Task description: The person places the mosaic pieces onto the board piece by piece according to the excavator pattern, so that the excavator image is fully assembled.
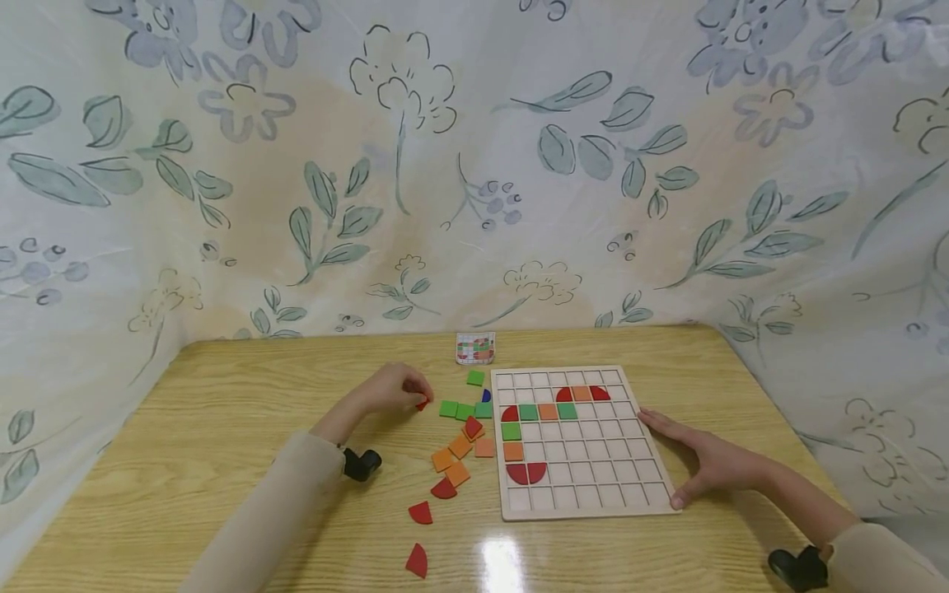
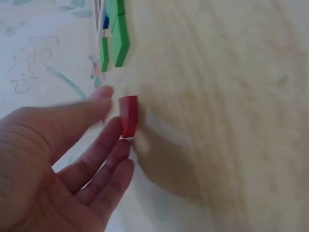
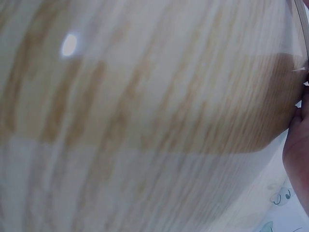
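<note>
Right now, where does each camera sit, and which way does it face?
Head: worn on the head, facing forward-down at the board; left hand, right hand and sleeves show.
Left wrist: on that wrist, facing a red piece; left hand shows.
Right wrist: on that wrist, mostly facing tabletop; part of right hand shows.
Head and left-wrist views share that red piece.

Grid board (image 1: 586,472) wood-look, matt; table (image 1: 222,461) under it glossy wood-grain; tiles (image 1: 457,473) left of it smooth; card (image 1: 474,349) off its far-left corner paper-like; backdrop (image 1: 445,181) beyond it creased cloth

Floral cloth (image 1: 437,181) behind wood-grain table (image 1: 245,395)
</note>
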Demonstrator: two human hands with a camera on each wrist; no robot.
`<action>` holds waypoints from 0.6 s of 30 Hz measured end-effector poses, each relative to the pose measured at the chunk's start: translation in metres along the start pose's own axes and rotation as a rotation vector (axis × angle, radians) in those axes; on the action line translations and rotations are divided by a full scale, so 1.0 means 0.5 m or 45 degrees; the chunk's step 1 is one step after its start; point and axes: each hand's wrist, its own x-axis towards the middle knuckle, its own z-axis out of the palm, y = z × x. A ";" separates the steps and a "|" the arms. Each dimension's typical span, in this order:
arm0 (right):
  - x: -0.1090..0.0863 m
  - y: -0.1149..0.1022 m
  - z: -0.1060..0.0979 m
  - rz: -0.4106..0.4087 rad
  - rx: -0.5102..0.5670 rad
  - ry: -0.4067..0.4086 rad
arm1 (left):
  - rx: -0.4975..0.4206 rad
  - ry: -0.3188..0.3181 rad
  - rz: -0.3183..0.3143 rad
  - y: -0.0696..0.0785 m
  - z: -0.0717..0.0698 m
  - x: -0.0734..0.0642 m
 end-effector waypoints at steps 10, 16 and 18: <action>0.000 -0.002 0.000 -0.004 0.010 0.002 | -0.031 0.045 0.090 -0.013 0.014 -0.021; 0.000 0.003 0.001 0.020 0.026 -0.004 | -0.066 0.191 0.010 -0.011 0.028 -0.030; 0.000 0.003 0.001 0.038 0.017 -0.005 | -0.090 0.255 -0.040 -0.011 0.036 -0.032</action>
